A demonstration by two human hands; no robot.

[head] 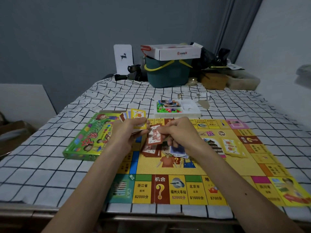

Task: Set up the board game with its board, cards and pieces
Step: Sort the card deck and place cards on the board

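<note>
Left hand (129, 132) is curled round fanned cards (134, 116) over the board (193, 167). 1 red card (154, 137) is pinched in right hand (178, 133). 3 card piles (231, 147) are laid on the board.

Desk under a white cloth with a black grid (50, 165). Behind the desk, a plain blue-grey wall (67, 31); at its far right corner, a grey pleated curtain (235, 22); right of it, a white wall (277, 39). Dim, even light.

Place: I read this as a lived-in room at home.
Surface: I look down on a checked cloth (117, 98).
Clutter: green basket (168, 74) with a white carton (178, 52) on top.
Corner: grey curtain (235, 22) against grey wall (67, 31).
</note>
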